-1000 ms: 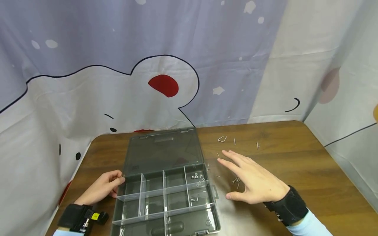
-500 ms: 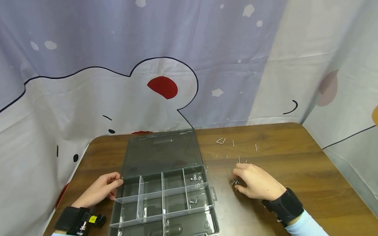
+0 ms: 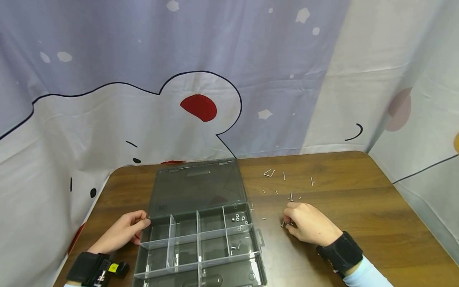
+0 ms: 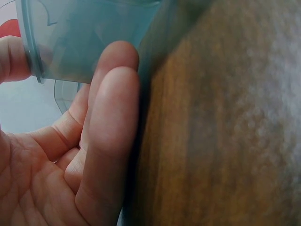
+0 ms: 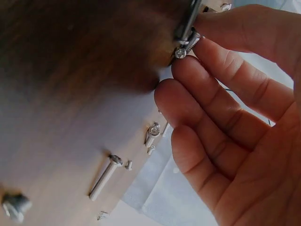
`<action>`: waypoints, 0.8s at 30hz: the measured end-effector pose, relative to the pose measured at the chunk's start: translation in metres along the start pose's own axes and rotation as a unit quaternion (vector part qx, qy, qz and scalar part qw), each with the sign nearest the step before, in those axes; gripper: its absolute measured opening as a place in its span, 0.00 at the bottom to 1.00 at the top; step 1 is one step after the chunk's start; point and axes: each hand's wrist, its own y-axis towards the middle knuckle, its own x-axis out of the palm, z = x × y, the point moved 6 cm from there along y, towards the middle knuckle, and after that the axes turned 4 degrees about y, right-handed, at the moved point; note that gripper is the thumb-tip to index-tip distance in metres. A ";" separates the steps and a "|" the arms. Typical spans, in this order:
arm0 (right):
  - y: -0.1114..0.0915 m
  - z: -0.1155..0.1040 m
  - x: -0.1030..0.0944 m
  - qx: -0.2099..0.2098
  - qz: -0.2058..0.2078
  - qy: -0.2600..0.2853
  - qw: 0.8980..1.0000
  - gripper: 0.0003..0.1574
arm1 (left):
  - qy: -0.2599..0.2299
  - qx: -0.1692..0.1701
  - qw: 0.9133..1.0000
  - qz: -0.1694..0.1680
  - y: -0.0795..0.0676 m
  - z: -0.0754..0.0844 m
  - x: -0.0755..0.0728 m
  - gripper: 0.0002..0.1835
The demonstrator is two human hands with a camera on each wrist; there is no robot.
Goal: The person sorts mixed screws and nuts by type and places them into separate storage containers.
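My left hand (image 3: pixel 122 231) holds the left side of a grey see-through compartment box (image 3: pixel 184 238). In the left wrist view its thumb (image 4: pixel 13 59) is at the rim and its fingers lie along the outer wall. To the right of the box, my right hand (image 3: pixel 311 224) is down at the table with thumb and fingertips together on small screws. The right wrist view shows these metal screws (image 5: pixel 192 42) between thumb and fingertips; how many are gripped I cannot tell. Nuts (image 3: pixel 238 218) lie in the back right compartment, short screws (image 3: pixel 235 247) in the one before it.
The box's lid (image 3: pixel 197 185) lies folded back toward the curtain (image 3: pixel 143 119). Several loose screws (image 3: pixel 267 173) are scattered over the wooden table (image 3: pixel 344 191) behind and left of my right hand. A longer screw (image 5: pixel 104 178) lies near small ones.
My right hand, spread above the table a second ago, has come down onto the small heap of screws and its fingertips have drawn together there. The left hand stays at the box.
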 end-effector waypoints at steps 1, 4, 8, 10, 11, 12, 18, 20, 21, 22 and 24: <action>0.000 0.000 0.000 0.001 0.000 0.003 1.000 0.17 | 0.000 -0.003 1.000 0.001 0.000 -0.001 0.000 0.15; 0.000 0.000 -0.001 0.002 0.002 0.008 1.000 0.17 | -0.001 -0.004 1.000 0.000 0.000 -0.001 0.000 0.15; 0.000 0.001 -0.002 0.006 0.011 0.002 1.000 0.18 | -0.005 -0.006 1.000 -0.003 0.001 0.000 0.001 0.15; 0.000 0.001 -0.001 0.011 0.013 -0.004 1.000 0.18 | -0.003 -0.006 1.000 -0.004 0.001 0.001 0.002 0.16; 0.000 0.001 -0.001 0.015 0.013 -0.005 1.000 0.18 | 0.001 -0.003 1.000 -0.005 0.001 0.002 0.002 0.16; -0.001 0.001 0.000 0.017 0.012 -0.006 1.000 0.18 | 0.001 -0.005 1.000 -0.005 0.001 0.001 0.003 0.16; -0.002 0.001 0.002 0.011 0.020 -0.017 1.000 0.14 | 0.006 -0.009 1.000 -0.004 -0.002 -0.001 0.003 0.17; -0.001 0.001 0.002 0.005 0.030 -0.024 0.999 0.14 | 0.007 -0.006 1.000 -0.003 -0.002 0.000 0.002 0.16; 0.000 0.001 0.002 0.002 0.036 -0.028 0.999 0.14 | 0.008 -0.005 1.000 -0.002 -0.001 0.001 0.002 0.17; 0.001 0.001 0.001 -0.001 0.040 -0.032 0.999 0.15 | 0.007 -0.004 1.000 -0.002 -0.001 0.002 0.001 0.17; 0.003 0.001 0.000 -0.005 0.047 -0.038 0.998 0.15 | 0.006 -0.007 1.000 0.001 -0.001 0.002 0.000 0.17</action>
